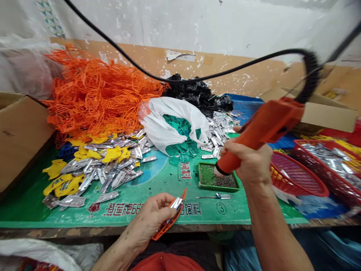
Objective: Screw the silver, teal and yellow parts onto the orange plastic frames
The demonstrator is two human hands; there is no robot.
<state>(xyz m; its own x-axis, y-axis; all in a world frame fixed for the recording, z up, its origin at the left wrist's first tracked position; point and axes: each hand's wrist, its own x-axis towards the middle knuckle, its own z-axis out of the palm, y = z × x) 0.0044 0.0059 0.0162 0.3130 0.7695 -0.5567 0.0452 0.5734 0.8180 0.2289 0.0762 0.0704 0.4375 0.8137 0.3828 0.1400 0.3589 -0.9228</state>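
My left hand [153, 214] is closed on an orange plastic frame [180, 207] with shiny metal pieces in it, just over the table's front edge. My right hand [251, 160] grips an orange electric screwdriver [259, 130], tilted with its tip pointing down and left. That tip is over a green tray [200, 185] of small dark screws; whether it touches them I cannot tell. In front of the tray lies a small hand screwdriver [218, 196] with a clear and blue handle.
Orange plastic frames [104, 94] are heaped at back left. Yellow parts [115, 154] and silver metal strips [107, 178] lie before them. A white bag [158, 126] spills green pieces. A red basket [301, 175] stands right, a cardboard box [22, 139] left. A black cable [197, 78] hangs across.
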